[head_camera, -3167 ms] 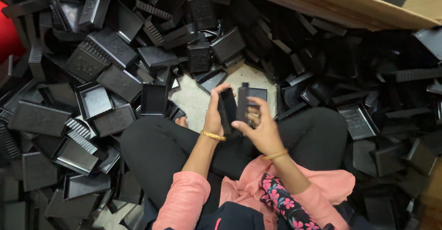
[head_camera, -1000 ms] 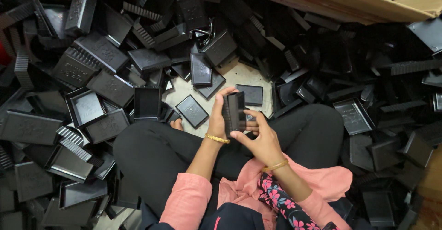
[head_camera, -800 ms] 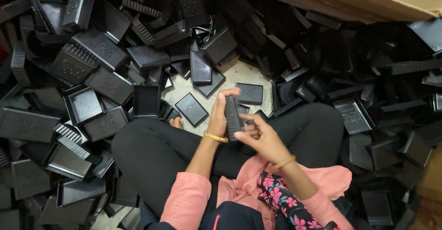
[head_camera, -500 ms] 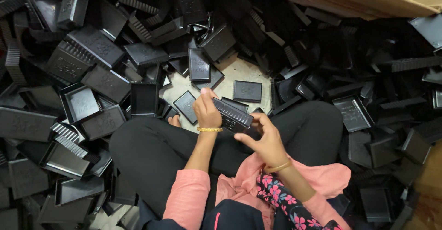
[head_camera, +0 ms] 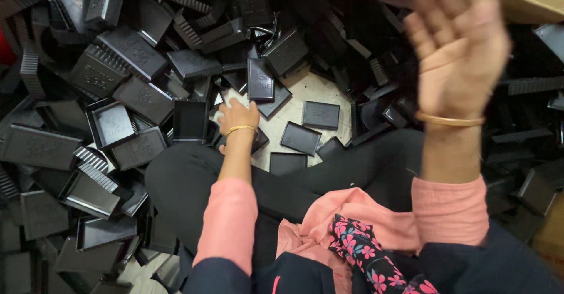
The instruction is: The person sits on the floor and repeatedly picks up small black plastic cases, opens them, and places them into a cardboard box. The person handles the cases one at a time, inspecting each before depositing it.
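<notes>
Two hands: both belong to one person sitting cross-legged on the floor, seen from above, with black plastic parts heaped all around.
Left hand (head_camera: 236,116): reaching forward and down to the floor, fingers curled onto a pale scrap beside a flat black lid (head_camera: 257,141); whether it pinches anything cannot be told. Half a second ago it was raised in front of the body, helping hold a black piece.
Right hand (head_camera: 459,47): lifted high and close to the camera, blurred, fingers loosely bent toward the palm. No piece shows in it, but what the far side of the fingers holds cannot be told. Earlier it sat low over the lap, gripping the black piece with the left hand.
Black piece: the one both hands held before is no longer seen between them.
Open tray (head_camera: 190,120): lies just left of the left hand, hollow side up.
Flat lids (head_camera: 320,114): several lie apart on the bare patch of floor (head_camera: 294,103) ahead of the knees, where they lay before.
Cardboard box (head_camera: 529,6): its edge runs along the top right, behind the raised hand.
Bangles: a thin gold one circles each wrist.
</notes>
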